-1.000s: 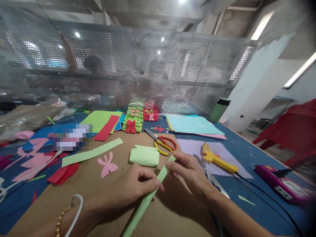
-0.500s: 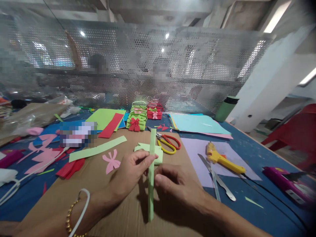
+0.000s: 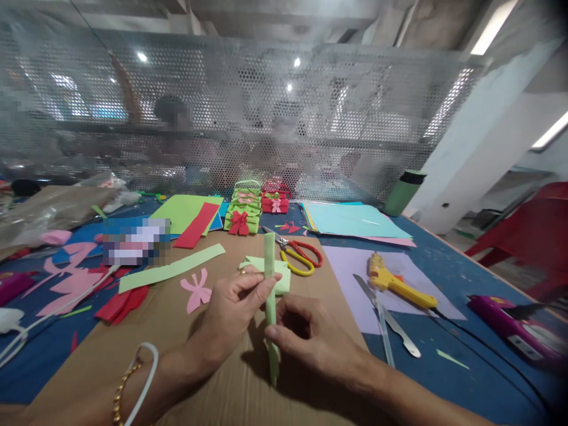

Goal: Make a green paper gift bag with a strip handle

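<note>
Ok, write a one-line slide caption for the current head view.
Left hand holds a pale green strip, right hand touching it, above brown cardboard, scissors and a yellow glue gun nearby.

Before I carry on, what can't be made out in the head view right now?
All in the head view:
- Part of the folded light-green paper: hidden by the left hand and light-green strip.
- Whether the right hand pinches the strip: its own thumb hides the contact.
- Purple item: cut off by the left edge.
- Phone-shaped item: blurred by pixelation.
</note>
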Demonstrator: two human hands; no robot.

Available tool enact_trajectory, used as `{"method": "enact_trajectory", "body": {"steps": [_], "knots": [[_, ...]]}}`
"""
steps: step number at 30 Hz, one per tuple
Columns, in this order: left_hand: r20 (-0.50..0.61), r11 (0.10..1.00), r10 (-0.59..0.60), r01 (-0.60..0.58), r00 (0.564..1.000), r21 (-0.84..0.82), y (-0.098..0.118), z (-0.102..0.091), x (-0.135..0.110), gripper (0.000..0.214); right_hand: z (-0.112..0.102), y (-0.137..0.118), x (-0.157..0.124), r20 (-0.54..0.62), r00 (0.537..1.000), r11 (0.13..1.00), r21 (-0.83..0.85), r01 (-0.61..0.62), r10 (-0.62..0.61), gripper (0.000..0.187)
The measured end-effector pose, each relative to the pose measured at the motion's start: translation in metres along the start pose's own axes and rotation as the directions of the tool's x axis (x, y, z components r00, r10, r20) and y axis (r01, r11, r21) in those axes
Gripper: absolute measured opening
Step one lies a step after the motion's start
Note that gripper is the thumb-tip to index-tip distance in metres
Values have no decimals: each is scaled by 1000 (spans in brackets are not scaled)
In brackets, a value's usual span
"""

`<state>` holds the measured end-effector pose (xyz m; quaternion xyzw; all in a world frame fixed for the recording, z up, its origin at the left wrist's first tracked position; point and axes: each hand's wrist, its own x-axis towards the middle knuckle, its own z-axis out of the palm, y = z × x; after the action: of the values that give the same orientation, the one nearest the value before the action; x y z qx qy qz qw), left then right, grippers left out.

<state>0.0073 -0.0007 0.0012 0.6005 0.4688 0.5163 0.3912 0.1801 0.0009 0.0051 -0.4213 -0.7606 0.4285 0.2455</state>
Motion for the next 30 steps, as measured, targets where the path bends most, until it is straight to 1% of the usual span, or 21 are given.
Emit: {"method": "enact_trajectory", "body": {"steps": [4, 7, 10, 12, 14, 18, 23, 26, 30], "knots": [[3, 1000, -3, 3, 1000, -26, 3, 0, 0, 36, 2, 4, 2, -21, 998, 997, 57, 56, -55, 26], [26, 991, -96, 98, 995, -86, 4, 0, 0, 34, 0, 5, 3, -18, 996, 992, 82, 92, -91, 31], [128, 969, -171, 190, 977, -160, 4, 0, 0, 30, -2, 5, 2, -2, 996, 988, 127, 91, -92, 33], [208, 963, -161, 199, 965, -180, 2, 0, 0, 28, -4, 5, 2, 3, 997, 982, 172, 81, -83, 37], [244, 965, -150, 196, 958, -175, 0, 0, -1, 27, -5, 4, 1, 7, 998, 974, 219, 64, -68, 42], [217, 966, -184, 217, 959, -141, -5, -2, -1, 28, -4, 6, 1, 17, 998, 971, 233, 50, -56, 46], [163, 968, -196, 217, 967, -122, -3, -5, 3, 31, -6, 8, 0, 67, 997, 958, 285, 19, -40, 45], [119, 972, -185, 199, 976, -121, -2, -5, 4, 30, -7, 5, 1, 58, 997, 978, 202, 44, -56, 45], [86, 967, -197, 208, 977, -148, 1, -3, 3, 30, -6, 2, 2, 34, 999, 990, 137, 35, -40, 36]]}}
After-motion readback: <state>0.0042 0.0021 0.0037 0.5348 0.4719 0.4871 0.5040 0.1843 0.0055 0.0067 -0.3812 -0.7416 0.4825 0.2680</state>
